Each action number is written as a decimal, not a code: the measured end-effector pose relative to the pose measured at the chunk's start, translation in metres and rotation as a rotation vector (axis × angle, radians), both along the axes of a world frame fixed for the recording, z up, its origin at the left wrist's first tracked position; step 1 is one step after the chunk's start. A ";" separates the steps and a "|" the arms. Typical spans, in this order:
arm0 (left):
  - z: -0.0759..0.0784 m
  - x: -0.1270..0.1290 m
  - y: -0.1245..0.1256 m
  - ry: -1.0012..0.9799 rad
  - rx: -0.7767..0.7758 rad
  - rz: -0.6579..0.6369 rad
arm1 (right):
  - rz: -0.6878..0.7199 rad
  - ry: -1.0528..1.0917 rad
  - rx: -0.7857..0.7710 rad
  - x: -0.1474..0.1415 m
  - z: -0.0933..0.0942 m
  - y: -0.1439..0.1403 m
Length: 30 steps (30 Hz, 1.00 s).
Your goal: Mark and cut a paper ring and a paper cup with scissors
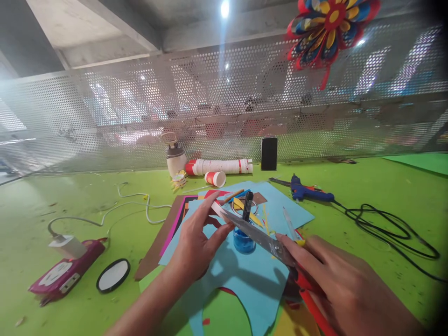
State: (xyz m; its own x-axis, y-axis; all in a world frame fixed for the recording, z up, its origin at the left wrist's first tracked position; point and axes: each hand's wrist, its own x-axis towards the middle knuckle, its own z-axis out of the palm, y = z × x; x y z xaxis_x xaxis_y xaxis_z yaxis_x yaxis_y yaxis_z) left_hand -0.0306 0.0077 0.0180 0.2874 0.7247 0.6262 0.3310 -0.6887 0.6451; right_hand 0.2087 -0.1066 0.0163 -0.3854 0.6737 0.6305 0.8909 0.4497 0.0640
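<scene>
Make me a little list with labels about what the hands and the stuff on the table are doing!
left hand: pinches a small paper strip
right hand: holds the scissors, blades at the strip
under the hands: blue paper on a stack of coloured sheets
between the hands: small blue pot
table: green
right side: blue glue gun with a black cord
back: paper cups lying down
</scene>
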 end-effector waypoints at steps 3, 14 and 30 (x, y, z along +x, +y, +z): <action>0.000 0.000 -0.001 -0.012 0.028 -0.003 | -0.011 -0.008 0.003 0.001 -0.003 -0.001; -0.005 0.003 -0.001 -0.071 0.092 0.040 | -0.015 -0.019 0.053 -0.003 0.000 -0.003; -0.008 0.004 -0.003 -0.228 0.062 -0.003 | -0.024 -0.021 0.045 -0.006 0.001 -0.007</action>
State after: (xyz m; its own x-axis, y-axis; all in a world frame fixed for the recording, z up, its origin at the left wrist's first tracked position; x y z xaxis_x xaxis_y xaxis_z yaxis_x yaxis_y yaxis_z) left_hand -0.0263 0.0045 0.0096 0.1355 0.6820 0.7187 0.1793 -0.7303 0.6592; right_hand 0.2031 -0.1140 0.0174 -0.3832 0.6543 0.6519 0.8996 0.4245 0.1026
